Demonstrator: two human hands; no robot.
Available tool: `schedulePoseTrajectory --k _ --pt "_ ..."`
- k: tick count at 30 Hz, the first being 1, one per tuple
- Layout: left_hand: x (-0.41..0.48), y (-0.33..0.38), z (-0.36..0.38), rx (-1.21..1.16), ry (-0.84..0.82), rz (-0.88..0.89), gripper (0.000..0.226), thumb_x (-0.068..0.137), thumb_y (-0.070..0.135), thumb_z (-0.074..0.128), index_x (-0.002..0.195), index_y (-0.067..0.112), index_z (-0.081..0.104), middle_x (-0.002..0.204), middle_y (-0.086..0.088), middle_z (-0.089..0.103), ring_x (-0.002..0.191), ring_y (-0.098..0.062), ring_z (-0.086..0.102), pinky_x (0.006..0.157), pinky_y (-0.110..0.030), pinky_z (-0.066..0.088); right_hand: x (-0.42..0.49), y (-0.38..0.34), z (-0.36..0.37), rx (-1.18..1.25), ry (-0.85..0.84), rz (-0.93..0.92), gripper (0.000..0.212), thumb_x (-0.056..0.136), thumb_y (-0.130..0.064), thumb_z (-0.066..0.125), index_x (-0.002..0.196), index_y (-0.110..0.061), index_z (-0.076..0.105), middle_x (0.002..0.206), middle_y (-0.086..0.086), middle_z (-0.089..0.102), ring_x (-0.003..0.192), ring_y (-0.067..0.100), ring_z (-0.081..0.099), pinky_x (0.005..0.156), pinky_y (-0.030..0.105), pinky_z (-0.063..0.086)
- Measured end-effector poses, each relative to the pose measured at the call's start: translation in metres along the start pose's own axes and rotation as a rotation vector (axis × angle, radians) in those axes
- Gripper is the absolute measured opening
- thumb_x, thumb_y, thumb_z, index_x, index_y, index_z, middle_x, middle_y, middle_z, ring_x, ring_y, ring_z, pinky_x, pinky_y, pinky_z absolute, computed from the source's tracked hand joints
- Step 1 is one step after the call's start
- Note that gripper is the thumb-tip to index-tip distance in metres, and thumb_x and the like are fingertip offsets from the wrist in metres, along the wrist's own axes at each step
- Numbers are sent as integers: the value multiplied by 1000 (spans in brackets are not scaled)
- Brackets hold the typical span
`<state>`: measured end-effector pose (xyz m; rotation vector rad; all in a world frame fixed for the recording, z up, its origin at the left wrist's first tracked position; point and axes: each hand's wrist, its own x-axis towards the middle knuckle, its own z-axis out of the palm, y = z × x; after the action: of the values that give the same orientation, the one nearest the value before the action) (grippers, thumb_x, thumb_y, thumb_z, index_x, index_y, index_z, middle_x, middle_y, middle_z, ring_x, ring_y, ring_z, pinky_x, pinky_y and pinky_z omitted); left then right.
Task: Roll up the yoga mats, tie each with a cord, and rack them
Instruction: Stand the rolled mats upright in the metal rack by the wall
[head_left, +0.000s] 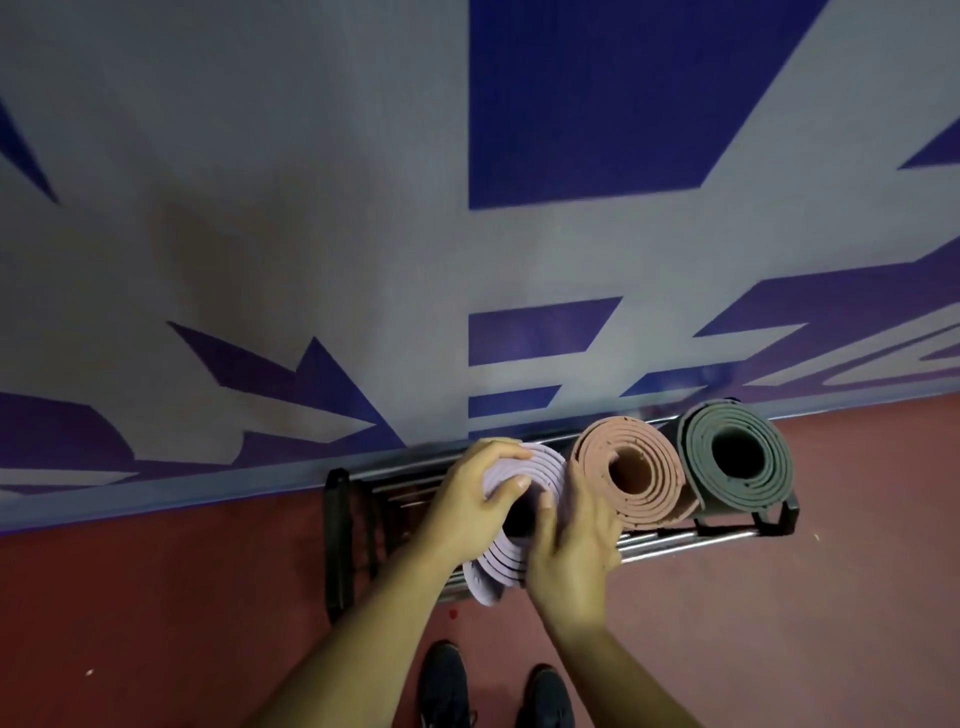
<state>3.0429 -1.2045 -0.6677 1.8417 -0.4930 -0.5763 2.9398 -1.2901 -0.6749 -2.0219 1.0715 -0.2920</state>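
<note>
Left hand (467, 512), right hand (571, 551), fingers (511, 453) gripping lilac mat (548, 462), rack (701, 540) holding pink mat (662, 467), grey mat (771, 462)

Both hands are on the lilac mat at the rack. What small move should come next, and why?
Probably press the lilac mat flush with the left hand and right hand gripping it: its layers splay at the near edge, while the pink mat and grey mat racked beside it look evenly rolled.
</note>
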Motion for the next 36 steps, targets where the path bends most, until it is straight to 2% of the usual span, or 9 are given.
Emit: schedulePoseTrajectory --k 4,6,11,14,18,23,27,30,36 --pt "5 -21 10 40 -26 10 25 92 8 66 111 24 69 120 13 64 117 -4 59 101 -16 42 4 21 10 -206 47 -128 44 103 -42 45 138 -19 58 134 4 53 117 26 39 93 55 40" --pt "7 -26 13 54 -34 9 25 93 11 67 114 24 68 120 14 64 116 -4 59 100 -18 44 6 31 12 -250 85 -180 48 98 -43 45 135 -17 61 129 6 53 113 28 40 87 55 43" --pt "9 -21 10 165 -48 -76 37 94 25 66 128 35 58 127 19 59 115 -2 57 100 -29 49 5 32 10 -321 85 -250 45 94 -38 59 134 -18 60 133 5 48 117 28 41 92 56 42" --pt "-13 -20 4 133 117 -208 43 95 34 64 135 38 52 136 15 57 121 -5 55 103 -31 47 3 33 5 -382 58 -268 47 94 -45 54 134 -20 59 138 6 46 120 29 41 94 56 40" --pt "-55 -24 7 58 226 -259 51 96 40 63 143 39 45 140 20 51 126 1 50 101 -17 42 1 30 -1 -433 21 -306 53 94 -55 44 132 -22 62 139 6 44 123 32 40 96 58 40" --pt "-59 -35 31 -42 301 -231 63 95 25 69 138 53 33 146 19 43 135 8 41 106 -7 34 14 29 -8 -503 -13 -385 51 95 -52 44 139 -29 57 151 6 41 143 33 32 108 59 27" --pt "-33 -35 38 -5 329 -204 54 97 19 66 141 40 44 142 16 47 124 21 39 103 -2 31 21 38 -10 -528 -25 -342 55 100 -52 34 145 -27 54 157 7 41 147 36 31 113 60 23" --pt "-22 -34 44 -30 363 -216 48 99 19 62 144 29 49 140 16 48 122 22 40 100 -1 31 21 42 -11 -544 7 -363 56 100 -51 35 143 -22 57 154 9 43 142 39 36 109 59 28" --pt "-21 -36 50 -53 394 -218 46 100 20 61 144 28 49 139 18 48 124 19 41 102 -3 33 21 45 -11 -563 22 -375 58 99 -52 35 143 -20 57 153 10 45 139 39 38 105 57 29"
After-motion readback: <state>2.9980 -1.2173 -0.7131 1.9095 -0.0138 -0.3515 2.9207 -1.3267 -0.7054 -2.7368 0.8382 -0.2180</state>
